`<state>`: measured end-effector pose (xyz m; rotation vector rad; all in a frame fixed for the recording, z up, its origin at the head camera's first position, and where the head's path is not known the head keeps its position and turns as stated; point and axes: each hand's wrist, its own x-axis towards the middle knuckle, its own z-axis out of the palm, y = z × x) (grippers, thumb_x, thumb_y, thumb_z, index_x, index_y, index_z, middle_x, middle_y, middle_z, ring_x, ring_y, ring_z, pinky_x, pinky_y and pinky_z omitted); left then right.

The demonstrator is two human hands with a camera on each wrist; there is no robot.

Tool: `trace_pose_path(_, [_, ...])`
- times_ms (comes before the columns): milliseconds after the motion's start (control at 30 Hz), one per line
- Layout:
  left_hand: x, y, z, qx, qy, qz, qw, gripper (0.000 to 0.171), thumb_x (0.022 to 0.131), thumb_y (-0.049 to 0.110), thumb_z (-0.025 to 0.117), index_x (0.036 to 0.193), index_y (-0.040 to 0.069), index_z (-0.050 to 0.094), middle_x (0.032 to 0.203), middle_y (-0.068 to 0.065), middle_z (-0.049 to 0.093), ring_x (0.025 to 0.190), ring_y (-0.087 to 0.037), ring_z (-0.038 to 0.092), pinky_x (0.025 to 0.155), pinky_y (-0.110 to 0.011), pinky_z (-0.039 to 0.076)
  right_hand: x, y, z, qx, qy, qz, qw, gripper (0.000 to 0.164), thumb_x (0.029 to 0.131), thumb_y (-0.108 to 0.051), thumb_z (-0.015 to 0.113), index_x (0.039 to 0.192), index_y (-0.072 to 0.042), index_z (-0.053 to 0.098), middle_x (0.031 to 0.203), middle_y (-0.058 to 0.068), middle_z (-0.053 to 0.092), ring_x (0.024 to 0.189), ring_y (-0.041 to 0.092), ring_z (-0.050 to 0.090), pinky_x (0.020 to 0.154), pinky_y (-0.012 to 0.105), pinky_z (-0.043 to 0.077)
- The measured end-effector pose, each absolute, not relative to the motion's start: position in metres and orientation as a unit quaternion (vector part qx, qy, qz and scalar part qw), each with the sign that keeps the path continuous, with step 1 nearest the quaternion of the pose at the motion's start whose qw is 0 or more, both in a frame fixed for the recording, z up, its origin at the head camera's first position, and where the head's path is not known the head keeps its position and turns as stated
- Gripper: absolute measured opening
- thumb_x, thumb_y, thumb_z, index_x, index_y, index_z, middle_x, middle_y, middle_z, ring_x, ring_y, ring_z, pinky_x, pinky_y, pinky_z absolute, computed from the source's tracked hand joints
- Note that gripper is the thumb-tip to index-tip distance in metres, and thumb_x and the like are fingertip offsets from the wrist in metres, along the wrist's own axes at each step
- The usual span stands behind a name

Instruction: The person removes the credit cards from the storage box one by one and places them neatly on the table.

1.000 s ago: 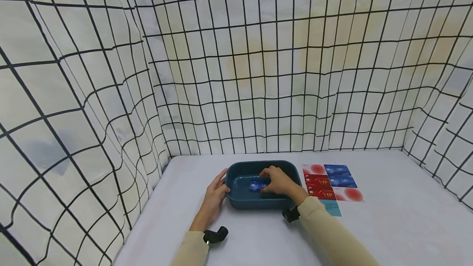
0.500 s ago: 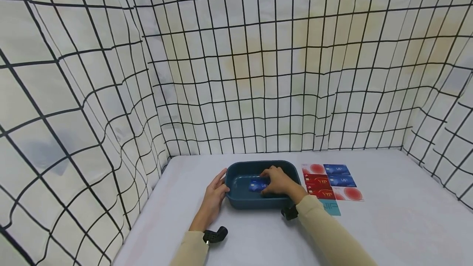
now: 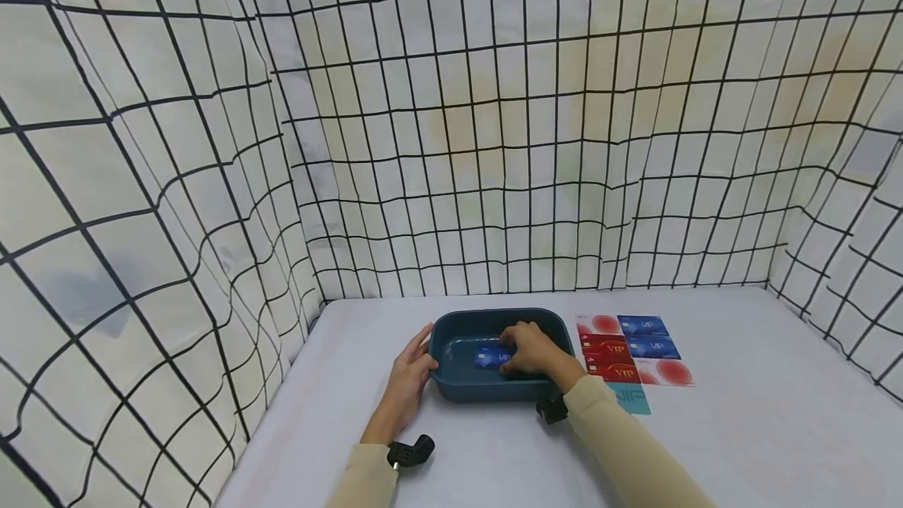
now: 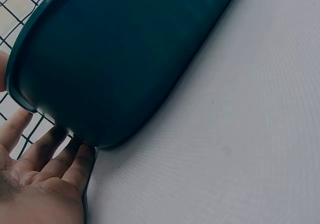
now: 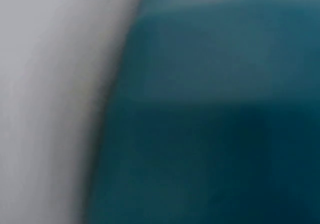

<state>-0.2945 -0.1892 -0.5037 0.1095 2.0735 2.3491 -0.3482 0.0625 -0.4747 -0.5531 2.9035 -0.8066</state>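
Observation:
A dark teal plastic bin stands on the white table in the head view. Inside it lies a blue VIP card, its right part covered by my right hand. The fingers and thumb of that hand bend down at the card's far and near edges, pinching it. My left hand rests against the bin's left end. In the left wrist view, its fairly straight fingers touch the bin's wall. The right wrist view is blurred and shows only the bin's side close up.
Right of the bin, several cards lie in two columns: red VIP cards, blue VIP cards, white cards with a red circle and a teal card partly behind the right sleeve. Netting over pale cloth surrounds the table.
Both hands and the bin stay nearly in place. The right hand's fingers shift very slightly over the blue card; the loose cards on the table have not moved.

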Motion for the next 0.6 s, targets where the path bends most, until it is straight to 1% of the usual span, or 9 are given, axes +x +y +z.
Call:
trace_pose_path(300, [-0.2953, -0.1898, -0.5048, 0.034, 0.665, 0.746, 0.004, 0.071, 0.091, -0.002, 0.050, 0.159, 0.017, 0.038, 0.163, -0.017, 0.039, 0.150, -0.033, 0.040, 0.123, -0.053, 0.030, -0.3485, 0.0619, -0.4752, -0.181, 0.944, -0.273, 0.045, 0.045, 0.076, -0.022, 0.090, 0.115, -0.010, 0.072, 0.109, 0.008, 0.066, 0.107, 0.024, 0.053, 0.099, 0.049, 0.050])
trace_pose_path(467, [-0.2956, -0.1904, -0.5051, 0.038, 0.668, 0.743, 0.004, 0.072, 0.091, -0.001, 0.050, 0.159, 0.017, 0.037, 0.163, -0.018, 0.039, 0.149, -0.033, 0.041, 0.121, -0.050, 0.034, -0.3471, 0.0623, -0.4732, -0.184, 0.942, -0.279, 0.042, 0.045, 0.075, -0.022, 0.090, 0.114, -0.009, 0.073, 0.109, 0.007, 0.066, 0.106, 0.023, 0.053, 0.098, 0.048, 0.051])
trace_pose_path(600, [-0.2962, -0.1895, -0.5049, 0.032, 0.665, 0.746, 0.002, 0.072, 0.090, -0.001, 0.051, 0.158, 0.018, 0.039, 0.162, -0.017, 0.040, 0.148, -0.032, 0.042, 0.120, -0.047, 0.036, -0.3461, 0.0631, -0.4709, -0.184, 0.942, -0.278, 0.043, 0.045, 0.075, -0.023, 0.090, 0.115, -0.009, 0.073, 0.109, 0.007, 0.066, 0.106, 0.023, 0.052, 0.099, 0.047, 0.051])
